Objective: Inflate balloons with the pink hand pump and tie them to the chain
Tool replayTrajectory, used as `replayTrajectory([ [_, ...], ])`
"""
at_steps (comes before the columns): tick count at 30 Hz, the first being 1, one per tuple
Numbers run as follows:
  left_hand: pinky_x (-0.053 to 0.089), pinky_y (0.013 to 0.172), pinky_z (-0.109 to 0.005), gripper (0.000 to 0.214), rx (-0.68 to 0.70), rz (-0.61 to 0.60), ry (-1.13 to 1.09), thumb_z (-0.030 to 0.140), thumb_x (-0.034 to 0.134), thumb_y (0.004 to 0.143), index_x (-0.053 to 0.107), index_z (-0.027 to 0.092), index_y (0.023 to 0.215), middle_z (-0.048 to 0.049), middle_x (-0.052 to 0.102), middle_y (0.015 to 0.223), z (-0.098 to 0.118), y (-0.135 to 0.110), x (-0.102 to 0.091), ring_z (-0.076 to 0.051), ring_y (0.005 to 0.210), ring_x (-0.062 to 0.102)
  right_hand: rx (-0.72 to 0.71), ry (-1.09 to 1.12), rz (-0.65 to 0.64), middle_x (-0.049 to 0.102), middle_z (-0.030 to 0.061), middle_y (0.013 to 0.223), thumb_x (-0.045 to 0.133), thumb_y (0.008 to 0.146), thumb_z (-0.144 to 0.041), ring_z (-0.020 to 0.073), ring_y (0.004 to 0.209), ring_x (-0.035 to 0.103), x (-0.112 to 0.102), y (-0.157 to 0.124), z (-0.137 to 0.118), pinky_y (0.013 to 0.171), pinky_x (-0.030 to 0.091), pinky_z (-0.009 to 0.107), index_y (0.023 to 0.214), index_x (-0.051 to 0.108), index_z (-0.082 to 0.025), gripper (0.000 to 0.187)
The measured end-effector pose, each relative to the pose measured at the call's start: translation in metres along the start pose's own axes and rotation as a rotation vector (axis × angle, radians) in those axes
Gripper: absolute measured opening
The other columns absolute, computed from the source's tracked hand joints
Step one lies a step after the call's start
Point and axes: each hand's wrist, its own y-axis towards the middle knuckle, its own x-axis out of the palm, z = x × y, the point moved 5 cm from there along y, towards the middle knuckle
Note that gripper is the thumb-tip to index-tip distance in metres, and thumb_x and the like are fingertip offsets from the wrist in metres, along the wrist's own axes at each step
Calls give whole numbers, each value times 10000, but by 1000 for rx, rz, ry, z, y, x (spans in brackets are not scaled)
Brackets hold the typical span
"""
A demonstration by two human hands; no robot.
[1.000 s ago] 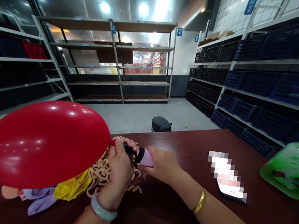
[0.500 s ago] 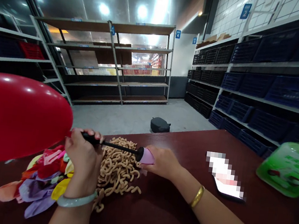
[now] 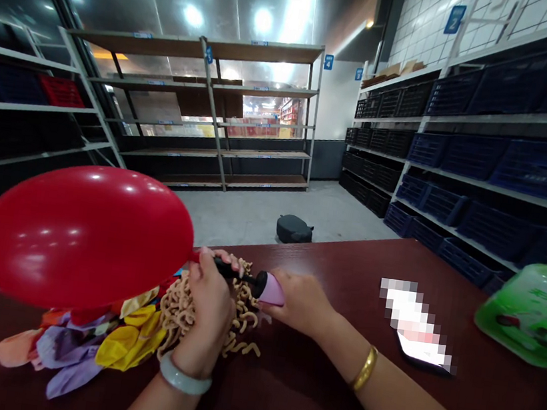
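Observation:
A big inflated red balloon (image 3: 83,234) hangs over the left of the dark red table (image 3: 330,387). Its neck sits on the black nozzle end of a hand pump, and my left hand (image 3: 207,304) is closed around neck and nozzle. My right hand (image 3: 298,301) grips the pump's pink barrel (image 3: 271,290) just right of it. Under my left hand lies a heap of tan curled pieces (image 3: 199,309). A pile of limp balloons (image 3: 94,343) in yellow, purple, orange and red lies at the left.
A phone (image 3: 418,348) lies on the table right of my right arm. A green packet (image 3: 534,313) is at the far right edge. Beyond the table, a dark bag (image 3: 294,228) sits on the grey floor between shelving racks with blue crates.
My left hand pulled the nozzle and balloon out to the left, baring the pump rod, then pushed back right toward the pink barrel. My right hand stayed in place.

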Motion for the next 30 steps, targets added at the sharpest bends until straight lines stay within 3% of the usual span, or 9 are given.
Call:
replayTrajectory([
  [6, 431, 470, -294, 257, -67, -56, 7, 420, 497, 900, 436, 223, 746, 28, 481, 615, -8, -17, 11, -142, 497, 474, 14, 51, 9, 693, 46, 979, 573, 813, -618, 236, 814, 668, -5, 1, -8, 621, 395, 302, 1115, 532, -223, 499],
  [14, 440, 496, -288, 238, -3, -118, 10, 395, 531, 896, 472, 203, 769, 16, 486, 632, 14, -14, 18, -140, 520, 498, -2, 125, 21, 684, 65, 1052, 542, 810, -669, 240, 906, 658, -2, -1, -5, 704, 431, 312, 1200, 514, -224, 593],
  [23, 393, 449, -248, 130, 249, 39, 36, 286, 556, 867, 459, 213, 821, 34, 474, 638, 69, 40, -27, -122, 501, 477, -34, 63, -17, 692, 43, 1016, 535, 800, -691, 239, 886, 654, 1, 3, 7, 673, 412, 310, 1139, 553, -235, 568],
  [30, 397, 485, -244, 228, 170, 97, 15, 384, 575, 864, 435, 211, 813, 39, 478, 618, 49, 36, -29, -114, 504, 478, -15, 10, -34, 692, 59, 994, 562, 805, -644, 240, 854, 652, -2, 2, 15, 647, 388, 305, 1124, 545, -226, 526],
])
